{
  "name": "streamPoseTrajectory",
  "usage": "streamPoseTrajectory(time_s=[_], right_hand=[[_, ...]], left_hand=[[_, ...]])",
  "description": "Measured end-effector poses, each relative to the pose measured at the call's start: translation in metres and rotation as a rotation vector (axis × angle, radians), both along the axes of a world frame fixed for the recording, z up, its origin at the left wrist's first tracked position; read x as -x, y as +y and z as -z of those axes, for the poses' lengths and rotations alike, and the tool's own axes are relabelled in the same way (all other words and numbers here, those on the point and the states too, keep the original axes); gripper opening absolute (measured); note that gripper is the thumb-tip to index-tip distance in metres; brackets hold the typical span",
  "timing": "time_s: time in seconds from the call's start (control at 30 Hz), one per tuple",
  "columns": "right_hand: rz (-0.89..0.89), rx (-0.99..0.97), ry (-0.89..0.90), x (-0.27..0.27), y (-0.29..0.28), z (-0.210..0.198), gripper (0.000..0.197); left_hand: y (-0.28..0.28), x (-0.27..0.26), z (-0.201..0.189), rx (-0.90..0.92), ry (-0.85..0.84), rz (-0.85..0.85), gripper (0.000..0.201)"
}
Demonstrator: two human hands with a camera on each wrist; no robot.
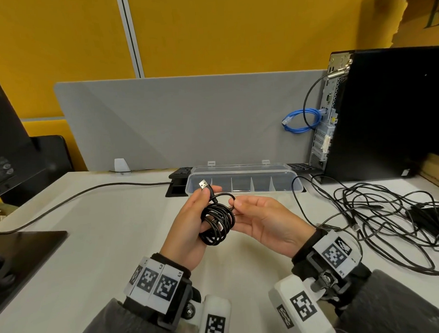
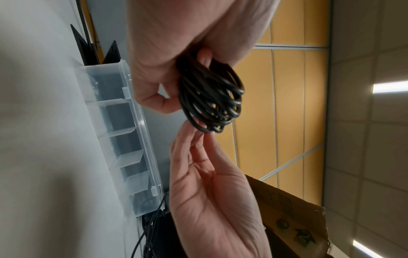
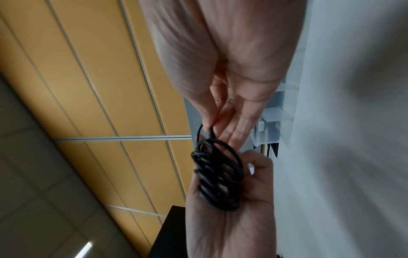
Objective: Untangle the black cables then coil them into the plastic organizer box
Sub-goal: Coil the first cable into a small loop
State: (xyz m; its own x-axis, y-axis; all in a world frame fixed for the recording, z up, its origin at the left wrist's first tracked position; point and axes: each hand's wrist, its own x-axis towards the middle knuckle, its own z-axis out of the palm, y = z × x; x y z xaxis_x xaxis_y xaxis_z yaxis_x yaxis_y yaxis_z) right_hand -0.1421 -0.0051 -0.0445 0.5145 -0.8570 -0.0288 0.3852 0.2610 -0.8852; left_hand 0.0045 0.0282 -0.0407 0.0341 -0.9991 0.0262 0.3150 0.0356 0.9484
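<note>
My left hand [image 1: 190,224] holds a black USB cable wound into a small coil [image 1: 217,222] around its fingers, the silver USB plug [image 1: 203,184] sticking up past the thumb. The coil shows as a tight black bundle [image 2: 212,97] in the left wrist view and as a similar bundle [image 3: 218,176] in the right wrist view. My right hand [image 1: 260,219] pinches the cable's free end [image 3: 207,132] at the coil's right edge. The clear plastic organizer box [image 1: 244,181] stands open behind the hands, its dividers visible. A tangle of black cables [image 1: 379,210] lies on the table to the right.
A black computer tower [image 1: 386,115] stands at the right with a blue network cable [image 1: 301,121] hanging beside it. A monitor base [image 1: 25,260] sits at the left, a black cable [image 1: 77,196] running across the table. A grey divider panel [image 1: 187,117] backs the desk.
</note>
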Motion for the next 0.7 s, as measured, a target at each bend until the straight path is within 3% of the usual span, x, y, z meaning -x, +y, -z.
streamPoseTrajectory(time_s=[0.2,0.53,0.7], right_hand=[[-0.022,0.108,0.042,0.001,0.001,0.000,0.020],[-0.042,0.139,0.052,-0.001,0.003,0.000,0.010],[-0.019,0.222,0.189,-0.005,0.010,0.001,0.014]], left_hand=[[0.000,0.000,-0.001,-0.031,0.057,0.026,0.026],[0.002,-0.001,-0.004,-0.152,0.138,0.063,0.027],[0.001,0.000,-0.003,-0.155,0.204,0.014,0.026]])
